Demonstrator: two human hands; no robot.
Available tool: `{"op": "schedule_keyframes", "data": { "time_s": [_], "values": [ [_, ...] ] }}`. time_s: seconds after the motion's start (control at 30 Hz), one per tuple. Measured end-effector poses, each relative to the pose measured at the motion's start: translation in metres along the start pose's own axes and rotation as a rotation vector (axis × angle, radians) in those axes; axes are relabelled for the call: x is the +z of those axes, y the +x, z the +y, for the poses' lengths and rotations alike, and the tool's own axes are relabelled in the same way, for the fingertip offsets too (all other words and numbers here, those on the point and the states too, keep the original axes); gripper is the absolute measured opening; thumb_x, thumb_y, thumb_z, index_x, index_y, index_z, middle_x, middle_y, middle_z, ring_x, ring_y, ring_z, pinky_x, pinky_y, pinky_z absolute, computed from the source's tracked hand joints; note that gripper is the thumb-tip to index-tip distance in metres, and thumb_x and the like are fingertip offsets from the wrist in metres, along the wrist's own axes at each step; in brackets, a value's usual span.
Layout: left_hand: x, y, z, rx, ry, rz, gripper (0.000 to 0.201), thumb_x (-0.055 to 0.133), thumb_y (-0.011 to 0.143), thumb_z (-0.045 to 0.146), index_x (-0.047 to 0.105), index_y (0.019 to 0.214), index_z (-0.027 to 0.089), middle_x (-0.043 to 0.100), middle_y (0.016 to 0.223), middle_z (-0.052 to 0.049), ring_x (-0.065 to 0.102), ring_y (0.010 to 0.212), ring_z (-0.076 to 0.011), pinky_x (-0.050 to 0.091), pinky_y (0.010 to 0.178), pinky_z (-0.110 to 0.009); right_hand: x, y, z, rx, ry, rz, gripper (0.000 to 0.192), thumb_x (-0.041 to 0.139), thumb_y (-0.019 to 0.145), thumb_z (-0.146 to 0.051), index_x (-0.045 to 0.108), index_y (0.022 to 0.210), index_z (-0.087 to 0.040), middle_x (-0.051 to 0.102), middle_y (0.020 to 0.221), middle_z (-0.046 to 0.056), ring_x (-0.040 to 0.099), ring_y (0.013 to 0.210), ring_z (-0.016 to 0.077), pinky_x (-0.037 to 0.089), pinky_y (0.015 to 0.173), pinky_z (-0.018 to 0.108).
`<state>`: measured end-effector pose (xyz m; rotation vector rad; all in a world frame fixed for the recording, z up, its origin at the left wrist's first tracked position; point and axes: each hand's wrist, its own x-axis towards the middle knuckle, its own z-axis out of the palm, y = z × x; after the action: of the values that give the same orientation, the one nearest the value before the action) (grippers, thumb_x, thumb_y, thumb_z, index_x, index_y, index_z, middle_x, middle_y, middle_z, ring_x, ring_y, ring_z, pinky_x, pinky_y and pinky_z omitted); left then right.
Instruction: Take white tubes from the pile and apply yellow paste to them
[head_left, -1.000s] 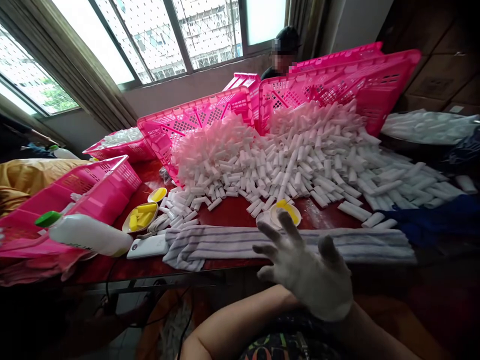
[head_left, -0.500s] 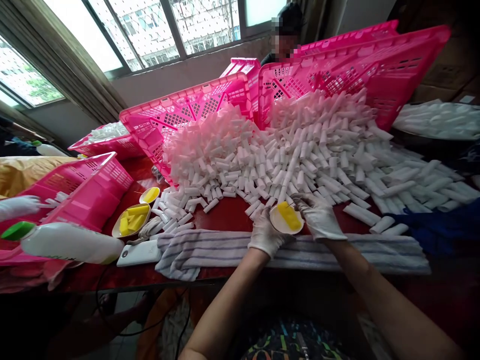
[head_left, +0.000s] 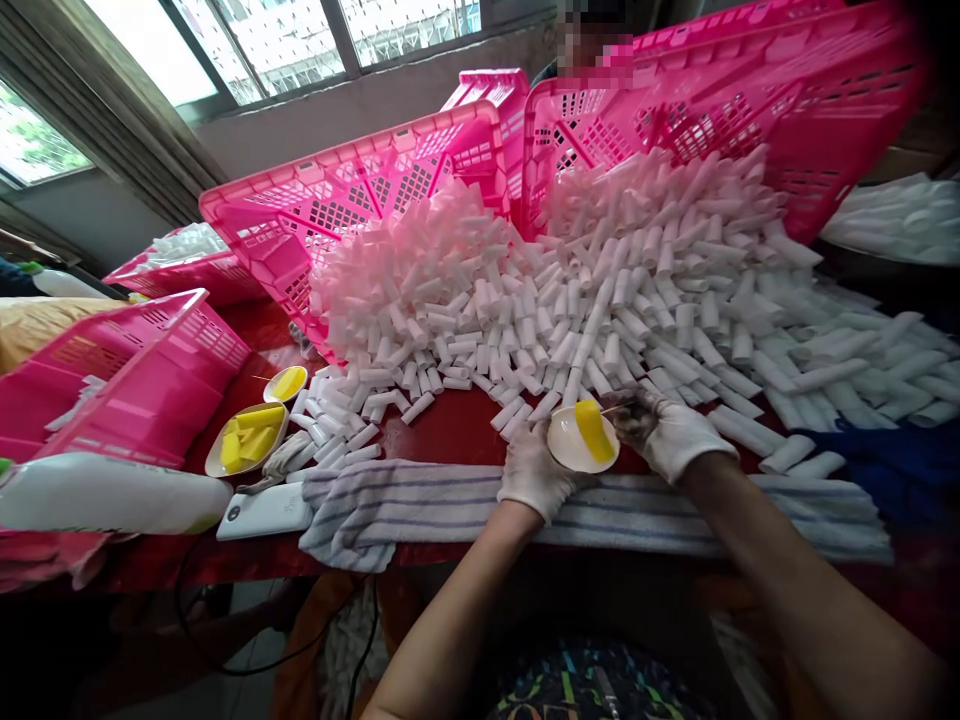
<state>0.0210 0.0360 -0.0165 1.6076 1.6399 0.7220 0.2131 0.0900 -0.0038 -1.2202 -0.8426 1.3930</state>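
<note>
Starting at the far left of my view, a white bottle (head_left: 112, 492) lies on its side on the red surface (head_left: 457, 425), next to a white phone (head_left: 264, 510) and a striped towel (head_left: 405, 500) along the near edge. Just behind them sit a plate of yellow pieces (head_left: 246, 450) and a smaller yellow dish (head_left: 286, 383), with pink baskets (head_left: 352, 215) tipped up beyond. A great heap of white tubes (head_left: 600, 290) spills from the baskets across the middle. Half a second ago my hands had just reached the small white dish (head_left: 581, 440); now they have settled closer around it. My gloved left hand (head_left: 534, 472) cups the dish's left rim, fingers curled against it. The dish, holding a yellow strip (head_left: 593, 428), rests at the towel's far edge, in front of the heap. My gloved right hand (head_left: 667, 432) is half closed at the dish's right side, pinching what looks like a thin tool toward the yellow strip; I cannot tell exactly what it is.
</note>
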Motion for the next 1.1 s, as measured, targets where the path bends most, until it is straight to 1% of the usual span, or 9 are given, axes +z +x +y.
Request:
{"op": "schedule_keyframes", "data": {
  "time_s": [0.13,0.23,0.5,0.6,0.7,0.8,0.87,0.97,1.1],
  "values": [
    [-0.001,0.0,0.003,-0.014,0.024,-0.002,0.101,0.092,0.051,0.051,0.055,0.143,0.029,0.057,0.139,-0.011,0.061,0.121,-0.0314,0.048,0.109,-0.042,-0.002,0.001,-0.009,0.106,0.082,-0.009,0.014,0.059,0.084,-0.022,0.068,0.076,-0.015,0.067,0.067,0.005,0.064,0.061,0.0145,0.053,0.063,0.028],
    [-0.001,0.001,0.002,-0.019,0.026,-0.001,0.101,0.093,0.05,0.051,0.057,0.141,0.026,0.057,0.138,-0.012,0.06,0.122,-0.0317,0.047,0.11,-0.041,-0.004,-0.007,-0.009,0.123,0.073,-0.017,0.014,0.064,0.083,-0.025,0.072,0.077,-0.015,0.069,0.069,0.005,0.063,0.061,0.0138,0.051,0.06,0.026],
    [0.004,0.001,-0.002,-0.017,0.023,0.02,0.106,0.095,0.045,0.052,0.057,0.141,0.023,0.057,0.136,-0.013,0.059,0.123,-0.031,0.046,0.111,-0.04,-0.035,-0.041,0.012,0.095,-0.244,-0.042,0.022,0.073,0.082,-0.037,0.082,0.09,-0.019,0.076,0.078,0.007,0.059,0.058,0.0116,0.044,0.054,0.024],
    [0.003,0.0,0.0,-0.03,0.038,0.017,0.107,0.095,0.045,0.053,0.057,0.141,0.023,0.057,0.134,-0.013,0.059,0.121,-0.0318,0.046,0.111,-0.042,-0.045,-0.046,0.006,0.093,-0.378,-0.041,0.034,0.076,0.077,-0.049,0.082,0.095,-0.021,0.077,0.084,0.01,0.063,0.065,0.0156,0.046,0.057,0.026],
    [0.003,-0.001,0.001,-0.025,0.05,0.018,0.106,0.094,0.047,0.054,0.057,0.141,0.022,0.058,0.134,-0.013,0.058,0.123,-0.0325,0.046,0.111,-0.043,-0.053,-0.051,0.0,0.089,-0.375,-0.003,0.045,0.083,0.065,-0.055,0.082,0.093,-0.02,0.078,0.092,0.012,0.069,0.077,0.0233,0.054,0.065,0.033],
    [0.003,-0.001,0.0,-0.014,0.046,0.017,0.107,0.093,0.047,0.056,0.056,0.142,0.024,0.058,0.133,-0.012,0.058,0.124,-0.032,0.045,0.112,-0.042,-0.06,-0.057,0.002,-0.044,-0.313,0.03,0.037,0.084,0.067,-0.052,0.082,0.093,-0.026,0.077,0.107,0.011,0.071,0.091,0.0261,0.057,0.081,0.037],
    [0.003,-0.001,-0.001,-0.015,0.048,0.018,0.107,0.093,0.047,0.057,0.056,0.142,0.025,0.059,0.132,-0.012,0.058,0.122,-0.0315,0.046,0.111,-0.042,-0.06,-0.06,0.005,-0.1,-0.317,0.036,0.032,0.082,0.072,-0.052,0.082,0.094,-0.028,0.078,0.104,0.01,0.07,0.085,0.0231,0.056,0.08,0.035],
    [0.005,0.0,-0.002,-0.018,0.061,0.025,0.106,0.093,0.047,0.056,0.056,0.141,0.023,0.057,0.135,-0.013,0.058,0.123,-0.0318,0.046,0.111,-0.042,-0.05,-0.061,0.01,-0.045,-0.376,0.027,0.04,0.08,0.071,-0.058,0.082,0.093,-0.025,0.078,0.091,0.01,0.066,0.068,0.0197,0.056,0.066,0.033],
    [0.005,0.0,-0.002,0.015,0.068,0.037,0.102,0.091,0.051,0.058,0.057,0.14,0.02,0.058,0.133,-0.014,0.059,0.122,-0.0313,0.046,0.112,-0.041,-0.037,-0.056,0.008,0.026,-0.368,-0.015,0.044,0.083,0.062,-0.06,0.083,0.084,-0.022,0.079,0.095,0.011,0.072,0.086,0.0271,0.058,0.077,0.037]
  ]
}}
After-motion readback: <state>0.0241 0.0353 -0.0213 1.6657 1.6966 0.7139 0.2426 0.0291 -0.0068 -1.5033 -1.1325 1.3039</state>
